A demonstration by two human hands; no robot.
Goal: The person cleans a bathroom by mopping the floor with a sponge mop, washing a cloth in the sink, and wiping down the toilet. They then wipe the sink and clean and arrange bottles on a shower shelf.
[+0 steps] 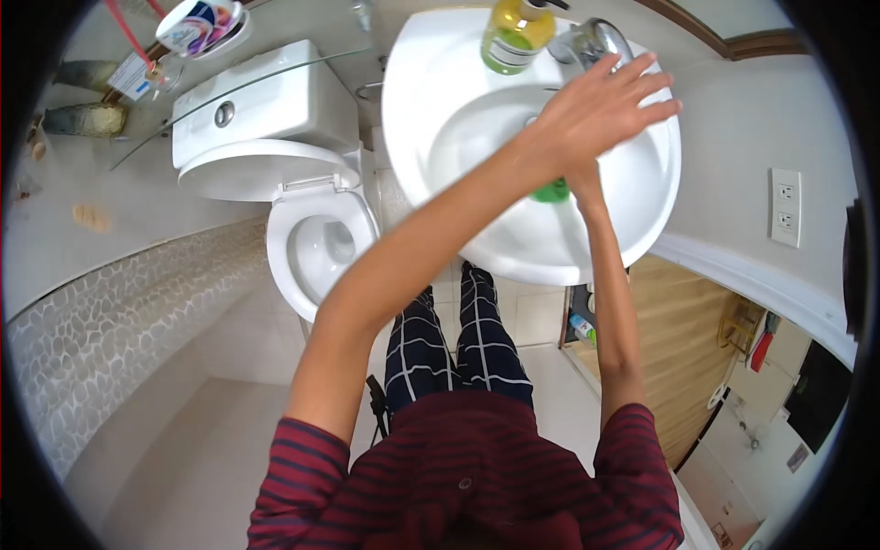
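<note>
My left hand (607,103) reaches across the white sink (410,110), its fingers stretched out and apart. Its fingertips overlap the chrome faucet (602,38) at the back of the basin. Beneath my left wrist is my right hand (583,174), mostly hidden, low over the bowl. A small bright green object (551,191) shows at its side and seems to be in its grasp; I cannot tell its kind. Left of the faucet, on the sink's back ledge, stands a pump bottle (511,46) with yellow-green liquid.
Left of the sink is a white toilet (280,243) with its lid raised. A glass shelf (247,96) juts out above the tank. The wall on the right carries a power outlet (786,208). Below it, a doorway opens onto a wood-look floor (674,339).
</note>
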